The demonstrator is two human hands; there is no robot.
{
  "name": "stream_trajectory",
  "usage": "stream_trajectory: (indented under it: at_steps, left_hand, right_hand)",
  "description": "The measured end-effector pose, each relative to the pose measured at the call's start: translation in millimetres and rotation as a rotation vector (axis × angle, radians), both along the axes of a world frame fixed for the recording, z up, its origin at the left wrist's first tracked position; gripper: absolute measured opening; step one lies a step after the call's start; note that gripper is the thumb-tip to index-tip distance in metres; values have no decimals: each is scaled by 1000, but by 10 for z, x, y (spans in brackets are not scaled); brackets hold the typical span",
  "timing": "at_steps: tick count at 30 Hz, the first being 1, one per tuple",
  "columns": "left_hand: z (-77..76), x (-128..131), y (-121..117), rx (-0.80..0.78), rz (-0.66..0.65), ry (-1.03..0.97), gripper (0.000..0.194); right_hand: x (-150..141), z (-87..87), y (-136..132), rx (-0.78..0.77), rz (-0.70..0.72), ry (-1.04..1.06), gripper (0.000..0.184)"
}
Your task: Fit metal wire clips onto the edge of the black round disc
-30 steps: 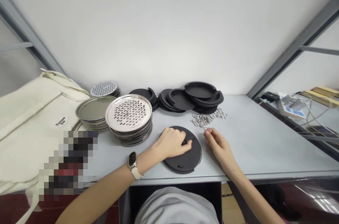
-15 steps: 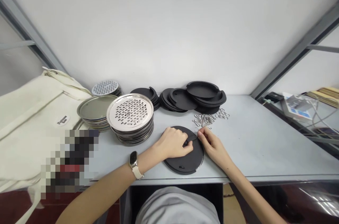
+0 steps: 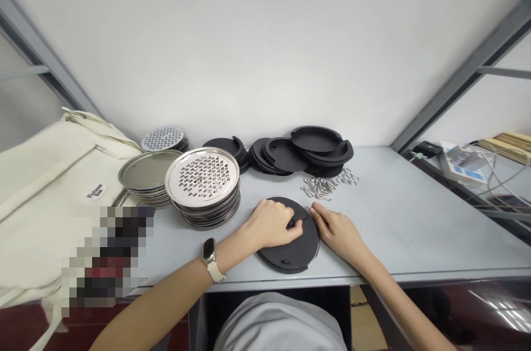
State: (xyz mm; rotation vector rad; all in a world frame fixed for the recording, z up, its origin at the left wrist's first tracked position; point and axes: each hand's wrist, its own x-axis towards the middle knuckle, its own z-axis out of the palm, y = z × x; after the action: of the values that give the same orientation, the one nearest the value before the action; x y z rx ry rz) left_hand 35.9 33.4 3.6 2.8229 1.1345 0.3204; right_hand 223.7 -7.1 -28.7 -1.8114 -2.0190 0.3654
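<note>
A round black plastic lid (image 3: pixel 295 246) lies flat near the table's front edge. My left hand (image 3: pixel 269 224) rests on its left half with the fingers curled, pressing on a small tab on the lid. My right hand (image 3: pixel 338 229) sits at the lid's right rim, fingertips pinched together against that tab; whatever small thing they hold is hidden. Just behind the hands lies a loose pile of metal wire clips (image 3: pixel 321 185). A watch is on my left wrist.
Stacks of black lids (image 3: pixel 317 149) stand at the back. To the left are stacks of perforated steel discs (image 3: pixel 202 177) and plain steel trays (image 3: pixel 145 171). A cream cloth bag (image 3: pixel 45 174) fills the far left. A grey table (image 3: pixel 415 218) spreads to the right.
My right hand moved left from beside the clip pile to the lid's rim, bringing a clip to the tab. The left hand stayed on the lid.
</note>
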Motion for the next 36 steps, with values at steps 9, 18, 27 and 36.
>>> stream_trajectory:
  at_steps: [9, 18, 27, 36]
  left_hand:
    - [-14, -8, -6, 21, -7, -6, 35]
    - [-17, -9, 2, 25, -17, 2, 34]
    - [-10, -20, 15, 17, -20, 1, 35]
    - [22, -42, 28, -1, -84, 13, 39]
  right_hand:
    - [-50, 29, 35, -1, -7, 97, 29]
    - [34, 74, 91, -25, 99, 115, 32]
    - [19, 36, 69, -26, 91, 96, 33]
    - [8, 47, 49, -18, 95, 74, 32]
